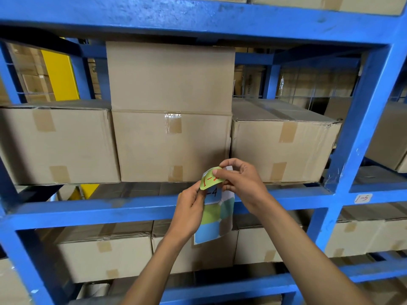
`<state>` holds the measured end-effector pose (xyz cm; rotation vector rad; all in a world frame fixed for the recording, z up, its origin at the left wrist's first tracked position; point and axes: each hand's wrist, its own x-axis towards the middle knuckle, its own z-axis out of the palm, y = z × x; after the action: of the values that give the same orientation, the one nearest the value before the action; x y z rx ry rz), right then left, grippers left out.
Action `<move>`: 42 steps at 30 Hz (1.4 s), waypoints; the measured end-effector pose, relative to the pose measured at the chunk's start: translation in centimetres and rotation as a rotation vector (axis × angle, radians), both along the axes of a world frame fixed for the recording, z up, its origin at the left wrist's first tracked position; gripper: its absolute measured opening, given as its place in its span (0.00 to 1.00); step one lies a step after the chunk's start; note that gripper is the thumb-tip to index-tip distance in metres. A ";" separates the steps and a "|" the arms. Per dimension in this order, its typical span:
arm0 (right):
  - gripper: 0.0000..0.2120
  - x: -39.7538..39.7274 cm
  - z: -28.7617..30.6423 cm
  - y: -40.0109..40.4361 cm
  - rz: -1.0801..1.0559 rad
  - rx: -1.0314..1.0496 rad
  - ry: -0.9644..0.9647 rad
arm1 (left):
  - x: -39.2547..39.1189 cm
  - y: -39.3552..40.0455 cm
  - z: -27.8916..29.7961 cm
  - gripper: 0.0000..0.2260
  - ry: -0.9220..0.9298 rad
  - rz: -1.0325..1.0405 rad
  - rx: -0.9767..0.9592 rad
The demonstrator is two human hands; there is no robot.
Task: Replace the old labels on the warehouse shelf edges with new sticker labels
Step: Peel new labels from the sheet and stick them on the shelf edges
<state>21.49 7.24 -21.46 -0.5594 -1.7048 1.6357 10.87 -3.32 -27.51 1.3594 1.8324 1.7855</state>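
Observation:
A green sticker label with red handwriting curls between both hands in front of the blue shelf edge. My right hand pinches its top edge with thumb and forefinger. My left hand pinches its lower left corner. A sticker sheet with green, teal and blue patches hangs below and behind the hands. A white patch marked "-4" shows between the hands; I cannot tell whether it is on the beam or on the sheet. A white "1-5" label is stuck on the beam to the right.
Taped cardboard boxes fill the shelf just above the beam, with one more stacked on top. More boxes sit on the shelf below. A blue upright post stands at the right.

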 end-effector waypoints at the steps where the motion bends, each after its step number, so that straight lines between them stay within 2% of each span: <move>1: 0.09 -0.1 0.1 0.0 0.005 -0.006 -0.002 | -0.1 -0.1 0.0 0.15 -0.008 -0.006 0.000; 8: 0.11 -0.7 0.7 0.1 0.030 -0.022 -0.012 | -0.6 -0.3 0.5 0.15 -0.044 -0.026 -0.007; 10: 0.10 -0.7 0.7 0.0 0.020 0.036 -0.019 | -0.6 -0.4 0.7 0.15 -0.058 -0.032 -0.005; 13: 0.10 -0.3 0.5 0.2 0.016 0.283 0.004 | -0.5 -0.7 1.1 0.16 -0.052 -0.029 -0.002; 15: 0.14 0.2 0.5 0.3 0.066 0.486 -0.012 | -0.6 -0.8 1.2 0.18 -0.047 -0.012 -0.005; 18: 0.20 0.5 0.5 0.6 0.040 0.826 -0.178 | -0.8 -1.0 1.4 0.19 -0.032 0.007 -0.026; 21: 0.15 0.3 0.3 0.5 -0.094 1.091 -0.254 | -0.7 -1.1 1.5 0.18 0.001 -0.002 -0.027; 23: 0.09 0.2 0.3 0.3 -0.156 1.157 -0.273 | -0.6 -0.9 1.5 0.16 0.005 -0.006 -0.028; 30: 0.08 0.2 0.1 0.1 -0.291 1.145 -0.251 | -0.5 -1.0 1.6 0.17 -0.049 -0.016 -0.055; 38: 0.06 0.0 0.3 0.1 -0.257 0.991 -0.202 | -0.5 -1.4 1.5 0.19 -0.037 -0.004 -0.061; 42: 0.04 0.1 0.6 0.0 -0.219 0.841 -0.139 | -0.6 -1.4 1.5 0.20 -0.053 -0.009 -0.071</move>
<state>21.55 7.28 -20.83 -0.4128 -2.1316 0.6288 10.23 -4.72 -25.96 1.2802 1.8409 1.7182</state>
